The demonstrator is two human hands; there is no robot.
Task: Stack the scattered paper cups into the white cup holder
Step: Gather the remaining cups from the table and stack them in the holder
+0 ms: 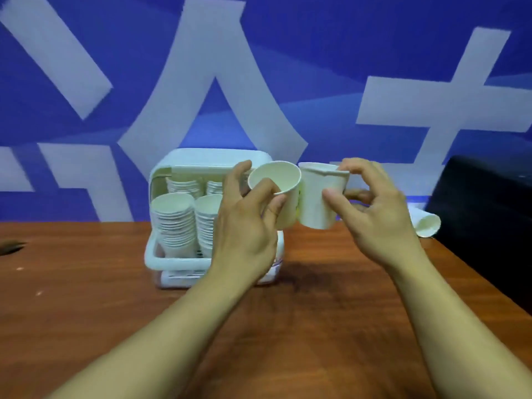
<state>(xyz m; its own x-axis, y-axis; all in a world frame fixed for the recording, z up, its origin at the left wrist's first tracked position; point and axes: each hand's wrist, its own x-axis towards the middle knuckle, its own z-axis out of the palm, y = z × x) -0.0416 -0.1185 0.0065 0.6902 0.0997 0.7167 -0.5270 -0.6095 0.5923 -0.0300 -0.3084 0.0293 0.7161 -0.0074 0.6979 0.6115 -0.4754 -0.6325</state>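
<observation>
My left hand (244, 223) grips a white paper cup (280, 182), mouth tilted toward me, above the table in front of the white cup holder (161, 257). My right hand (374, 214) pinches a second paper cup (319, 197) with a dented rim, held upright. The two cups touch side by side. The holder stands at the table's middle back and contains several stacks of nested cups (175, 223). Its right part is hidden behind my left hand. One more cup (427, 223) lies on its side at the right.
A brown wooden table (86, 298) spreads below my arms. A black box (486, 214) stands at the right edge, beside the lying cup. A blue wall with large white characters (213, 53) rises right behind the table.
</observation>
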